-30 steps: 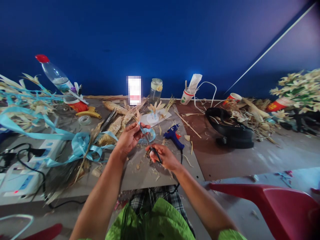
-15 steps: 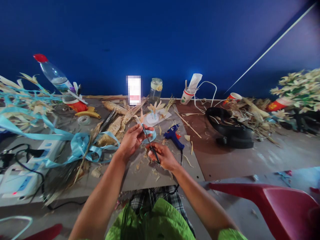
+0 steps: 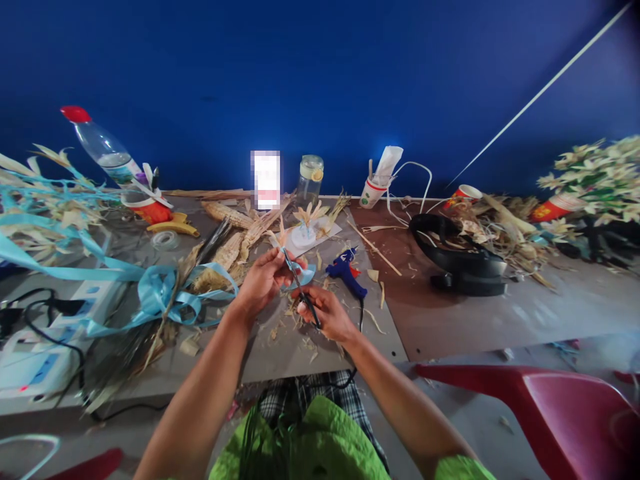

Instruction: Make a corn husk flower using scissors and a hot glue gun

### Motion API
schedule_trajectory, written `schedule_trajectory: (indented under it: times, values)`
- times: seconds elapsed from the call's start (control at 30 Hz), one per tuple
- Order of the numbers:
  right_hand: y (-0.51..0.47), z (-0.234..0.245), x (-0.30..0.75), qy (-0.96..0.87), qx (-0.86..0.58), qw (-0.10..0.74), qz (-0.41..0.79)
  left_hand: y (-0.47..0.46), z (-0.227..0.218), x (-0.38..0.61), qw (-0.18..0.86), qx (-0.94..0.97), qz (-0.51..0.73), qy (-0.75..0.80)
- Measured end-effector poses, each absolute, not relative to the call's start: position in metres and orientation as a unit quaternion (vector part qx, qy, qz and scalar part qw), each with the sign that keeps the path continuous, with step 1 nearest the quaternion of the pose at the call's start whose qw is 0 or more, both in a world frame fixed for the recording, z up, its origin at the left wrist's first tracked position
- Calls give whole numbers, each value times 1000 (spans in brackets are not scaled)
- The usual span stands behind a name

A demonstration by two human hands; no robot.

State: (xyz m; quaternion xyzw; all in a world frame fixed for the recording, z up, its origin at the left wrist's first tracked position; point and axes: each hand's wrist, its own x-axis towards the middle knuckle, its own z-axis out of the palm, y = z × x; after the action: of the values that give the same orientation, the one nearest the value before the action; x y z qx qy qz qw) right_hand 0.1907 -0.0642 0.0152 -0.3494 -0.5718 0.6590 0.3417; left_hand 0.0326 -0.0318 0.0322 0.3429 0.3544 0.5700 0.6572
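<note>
"What did you have on the left?"

"I saw a red-capped bottle [image 3: 103, 148] far back on the tabletop [image 3: 375, 343], then pale blue ribbon [image 3: 156, 293] nearer."

"And in the middle?"

"The left hand [image 3: 261, 279] had its grip pinched on a small pale husk piece [image 3: 281, 235]. Scissors [image 3: 311, 309] slanted between the hands, blades up by the left fingertips. The right hand [image 3: 326, 312] had its grip wrapped around their handles. I couldn't tell if the blades were closed."

"Right of that?"

"A blue glue gun [image 3: 345, 270] lay just beyond the right hand."
</note>
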Motion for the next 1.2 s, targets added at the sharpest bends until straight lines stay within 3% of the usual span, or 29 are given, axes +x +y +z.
schedule_trajectory:
  times: [0.47, 1.2]
  values:
    - [-68, 14, 193, -562, -346, 350, 665, -32, 32, 33, 594, 422, 563, 391]
    - [-70, 9, 193, -538, -309, 374, 689, -36, 41, 41, 628, 382, 574, 362]
